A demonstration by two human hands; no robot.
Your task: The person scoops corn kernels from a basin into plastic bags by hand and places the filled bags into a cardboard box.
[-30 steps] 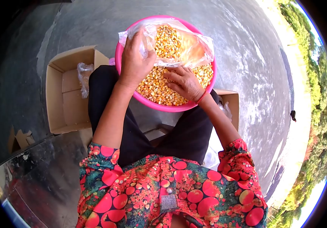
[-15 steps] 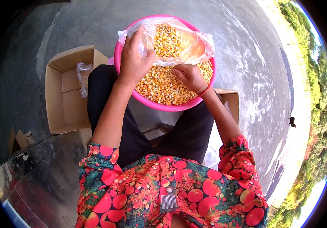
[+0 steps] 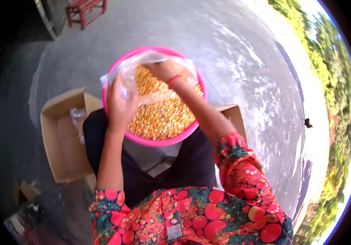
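A pink basin (image 3: 156, 143) on my lap holds loose yellow corn kernels (image 3: 163, 120). Over its far part lies a clear plastic bag (image 3: 132, 65), open towards me, with kernels inside. My left hand (image 3: 120, 104) is closed on the bag's left edge, thumb inward. At the bag's far side is my right hand (image 3: 163, 70), a red band at its wrist. It reaches over the bag's opening, and its fingertips are blurred and partly hidden, so what they hold cannot be made out.
An open cardboard box (image 3: 63, 141) with crumpled plastic (image 3: 77, 122) stands left of my legs. Another box (image 3: 234, 120) is at the right. A red stool (image 3: 83, 10) stands on the concrete floor at the far left. Trees line the right side.
My right hand has moved from the loose kernels up to the far side of the bag. My left hand still holds the bag's left edge. The view has shifted, bringing the red stool into sight.
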